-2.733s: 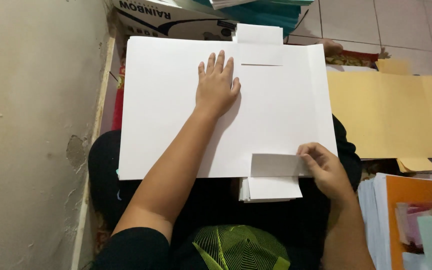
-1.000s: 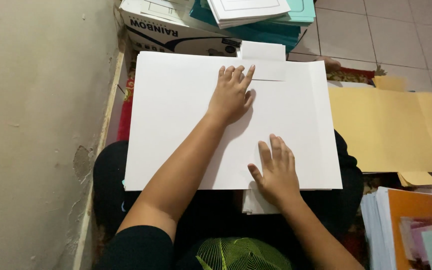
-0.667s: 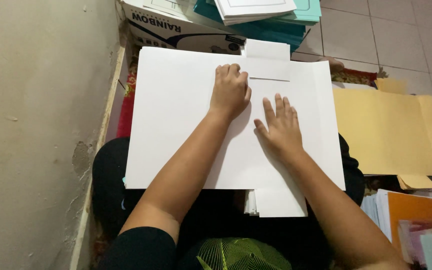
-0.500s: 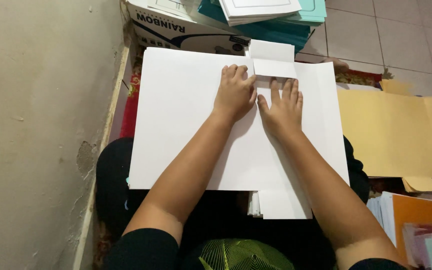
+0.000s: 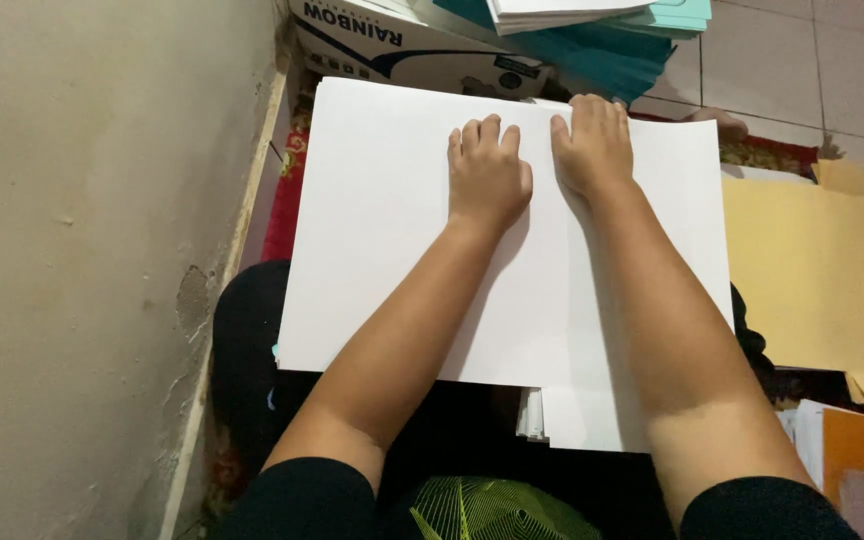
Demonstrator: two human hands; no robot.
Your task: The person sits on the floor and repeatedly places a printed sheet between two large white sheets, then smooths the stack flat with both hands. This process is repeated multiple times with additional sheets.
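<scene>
On the lap, a big white sheet lies flat, filling the middle of the view. Left hand presses palm-down on it near 12 o'clock, fingers together, gripping nothing. Right hand lies flat just beside it at 1 o'clock, fingers together, at the sheet's far edge. Stack of white paper pokes out under the sheet at 6 o'clock. Yellow sheets lie at 3 o'clock, cardboard box at 12, wall at 9.
</scene>
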